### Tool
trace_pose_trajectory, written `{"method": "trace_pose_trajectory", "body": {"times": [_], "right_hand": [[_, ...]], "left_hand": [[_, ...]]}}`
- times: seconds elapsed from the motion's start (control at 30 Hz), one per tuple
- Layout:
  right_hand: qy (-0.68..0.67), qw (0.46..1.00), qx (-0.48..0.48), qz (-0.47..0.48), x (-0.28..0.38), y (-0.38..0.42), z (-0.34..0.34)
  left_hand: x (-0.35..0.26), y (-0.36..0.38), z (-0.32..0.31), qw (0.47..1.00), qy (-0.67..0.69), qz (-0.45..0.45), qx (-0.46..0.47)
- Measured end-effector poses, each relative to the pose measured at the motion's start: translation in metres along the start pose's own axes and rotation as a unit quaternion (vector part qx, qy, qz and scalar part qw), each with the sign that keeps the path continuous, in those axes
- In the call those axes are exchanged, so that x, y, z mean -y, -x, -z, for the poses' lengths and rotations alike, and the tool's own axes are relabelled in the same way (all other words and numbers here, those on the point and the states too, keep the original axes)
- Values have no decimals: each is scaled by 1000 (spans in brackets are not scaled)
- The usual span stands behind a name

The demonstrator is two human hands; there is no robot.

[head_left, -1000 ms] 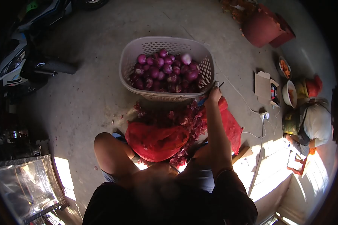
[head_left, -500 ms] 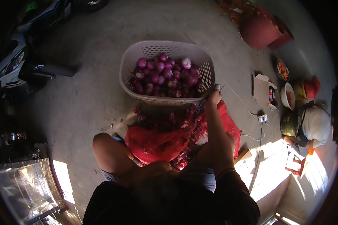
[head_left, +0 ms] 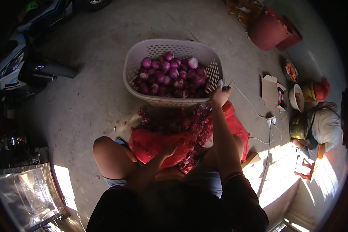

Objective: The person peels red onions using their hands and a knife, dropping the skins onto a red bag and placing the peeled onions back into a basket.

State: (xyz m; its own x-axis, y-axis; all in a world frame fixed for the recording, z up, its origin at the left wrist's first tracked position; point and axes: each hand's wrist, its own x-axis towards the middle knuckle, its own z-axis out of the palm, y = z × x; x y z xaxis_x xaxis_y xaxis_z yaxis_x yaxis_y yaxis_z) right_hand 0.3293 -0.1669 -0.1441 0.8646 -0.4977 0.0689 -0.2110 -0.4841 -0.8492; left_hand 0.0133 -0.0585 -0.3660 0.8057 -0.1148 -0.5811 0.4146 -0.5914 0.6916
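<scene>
My right hand (head_left: 220, 97) is closed at the near right corner of the pale plastic basket (head_left: 174, 101). A small dark pointed thing, apparently a knife (head_left: 227, 88), sticks out of its fingers; something whitish shows near the thumb. Many peeled red onions (head_left: 165, 67) lie in the basket. My left hand (head_left: 168, 150) is over the red mesh bag (head_left: 150, 145) between my legs, fingers stretched forward and dim in shadow; I see nothing held in them. Loose purple onion skins (head_left: 197, 127) are heaped between the bag and the basket.
A motorbike (head_left: 15, 65) stands at left. On the right are a power strip (head_left: 271, 120) with cables, an open cardboard box (head_left: 270, 92), a white bowl (head_left: 296, 97) and red tubs (head_left: 268, 31). Another person (head_left: 323, 125) sits bent over at far right.
My left hand has come forward from near my lap onto the red mesh bag. My right hand has turned and shifted slightly forward at the basket corner.
</scene>
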Motion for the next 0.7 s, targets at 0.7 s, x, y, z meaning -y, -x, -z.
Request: {"method": "trace_pose_trajectory", "body": {"times": [0.7], "right_hand": [[19, 1000, 4, 6, 11, 2, 7]], "left_hand": [[112, 2, 23, 959, 23, 280, -29]]}}
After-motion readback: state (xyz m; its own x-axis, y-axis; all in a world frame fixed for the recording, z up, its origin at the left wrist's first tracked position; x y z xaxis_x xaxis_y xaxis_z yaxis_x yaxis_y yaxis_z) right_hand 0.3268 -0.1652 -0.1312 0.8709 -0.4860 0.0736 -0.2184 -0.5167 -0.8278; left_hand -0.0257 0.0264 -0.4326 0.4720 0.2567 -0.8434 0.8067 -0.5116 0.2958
